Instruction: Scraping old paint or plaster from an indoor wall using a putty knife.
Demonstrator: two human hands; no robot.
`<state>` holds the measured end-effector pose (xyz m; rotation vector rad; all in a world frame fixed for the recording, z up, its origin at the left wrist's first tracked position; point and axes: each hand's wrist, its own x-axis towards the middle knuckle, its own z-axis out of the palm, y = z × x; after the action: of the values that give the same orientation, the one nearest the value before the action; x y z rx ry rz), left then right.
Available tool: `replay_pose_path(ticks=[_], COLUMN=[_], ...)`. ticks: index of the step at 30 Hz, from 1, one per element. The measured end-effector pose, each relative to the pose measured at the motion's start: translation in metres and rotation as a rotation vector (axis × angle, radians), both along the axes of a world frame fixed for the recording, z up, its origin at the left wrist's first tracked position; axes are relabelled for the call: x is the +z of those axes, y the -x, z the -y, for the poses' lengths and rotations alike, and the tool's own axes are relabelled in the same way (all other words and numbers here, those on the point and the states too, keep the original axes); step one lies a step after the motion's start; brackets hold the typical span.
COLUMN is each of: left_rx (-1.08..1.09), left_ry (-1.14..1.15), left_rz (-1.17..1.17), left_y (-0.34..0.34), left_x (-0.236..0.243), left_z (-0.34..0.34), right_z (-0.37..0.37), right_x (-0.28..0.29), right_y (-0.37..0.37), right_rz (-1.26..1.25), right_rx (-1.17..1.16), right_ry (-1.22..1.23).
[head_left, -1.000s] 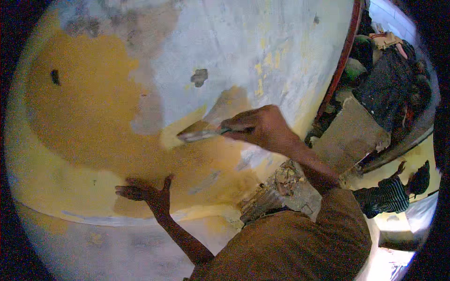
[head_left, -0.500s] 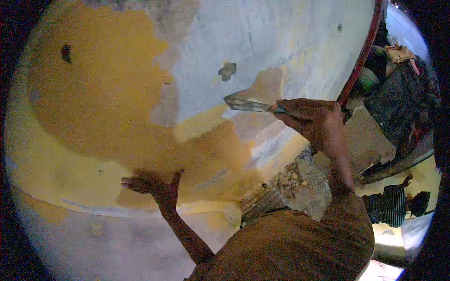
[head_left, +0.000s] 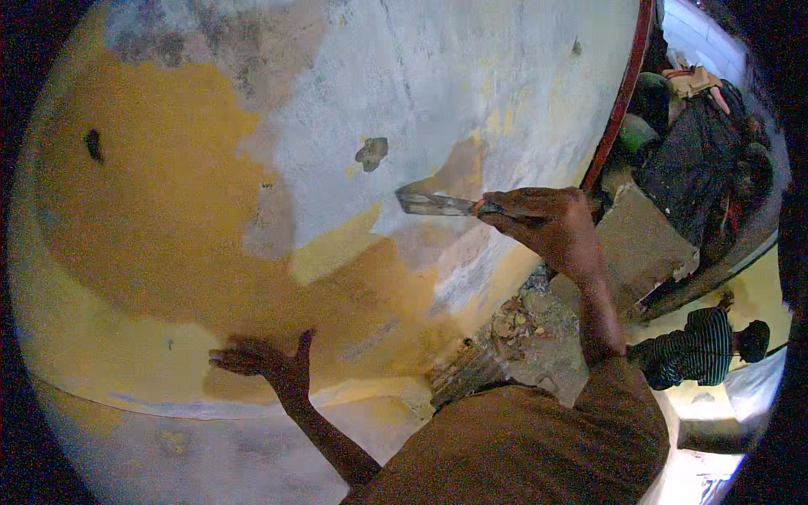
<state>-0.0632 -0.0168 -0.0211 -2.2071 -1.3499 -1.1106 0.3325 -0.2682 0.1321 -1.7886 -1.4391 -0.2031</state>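
My right hand (head_left: 539, 220) is closed around the handle of a putty knife (head_left: 433, 204), its grey blade pointing left. The blade lies over a pale, scraped part of the wall (head_left: 337, 101), beside a brownish patch; whether its edge touches the surface, I cannot tell. Lower left, my left hand (head_left: 268, 364) is open against the yellow-painted part of the wall, fingers stretched out and thumb raised. No object is in it. A dark grey chipped spot (head_left: 371, 154) shows up and left of the blade.
Rubble and flakes (head_left: 522, 324) lie below my right forearm, beside a broken board or slab (head_left: 644, 244). A dark red edge (head_left: 623, 93) bounds the wall on the right. Beyond it are a dark heaped cloth (head_left: 690, 151) and a person in a striped top (head_left: 694, 349).
My view has shifted, so the wall sits lower and more to the left. The putty knife has moved slightly right across the wall. My left hand stays at about the same spot.
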Motion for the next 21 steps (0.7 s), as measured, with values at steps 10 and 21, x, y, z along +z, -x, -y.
replay_pose_path(ticks=[10,21], left_rx=[0.004,0.009], left_ry=[0.034,0.006], left_rz=[0.044,0.029], left_y=[-0.011,-0.011], left_x=[0.011,0.020], left_z=[0.014,0.019], right_z=[0.001,0.010], right_x=[-0.012,0.003], right_y=[-0.002,-0.001], right_rz=[-0.027,-0.023], right_rx=[0.052,-0.007], right_ry=[-0.066,0.010])
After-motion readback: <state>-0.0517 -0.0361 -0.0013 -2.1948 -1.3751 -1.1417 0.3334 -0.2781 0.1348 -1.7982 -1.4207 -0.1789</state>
